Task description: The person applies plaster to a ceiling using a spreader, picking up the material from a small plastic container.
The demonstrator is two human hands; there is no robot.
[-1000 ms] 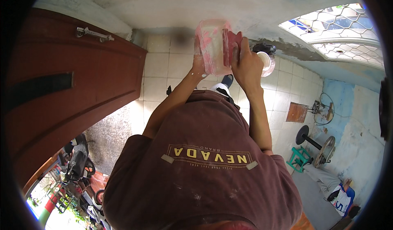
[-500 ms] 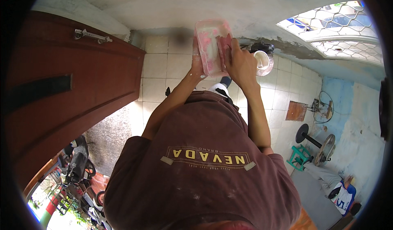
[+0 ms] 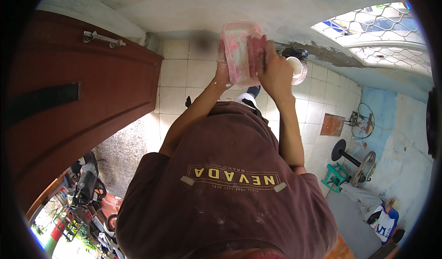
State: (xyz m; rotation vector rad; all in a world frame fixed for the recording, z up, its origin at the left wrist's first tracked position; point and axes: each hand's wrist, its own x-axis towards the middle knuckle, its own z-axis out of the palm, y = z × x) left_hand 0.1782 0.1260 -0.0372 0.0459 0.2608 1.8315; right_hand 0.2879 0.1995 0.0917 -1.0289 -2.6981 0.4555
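Observation:
A clear plastic tub (image 3: 237, 35) streaked with pink and pale paste is held up at the upper middle. My left hand (image 3: 222, 72) is closed round its left side. My right hand (image 3: 276, 75) grips a red flat spreader (image 3: 255, 52), a little blurred, which sits over the tub's right part. Just right of that hand, a white round container (image 3: 296, 68) is on a paste-smeared base beside a dark object (image 3: 297, 52) at the foot of the wall.
A red-brown door (image 3: 55, 116) fills the left, with a motorbike (image 3: 87, 180) beyond. Ahead are a patchy plastered wall (image 3: 193, 5) and grilled window (image 3: 368, 22). Right stand a green stool (image 3: 331, 176), a pedestal with disc (image 3: 340, 153), and a person (image 3: 382, 217) lying on a grey mat.
The red spreader and my right hand have shifted slightly within the tub, first leftward, then back a little to the right. My left hand holds the tub in nearly the same place.

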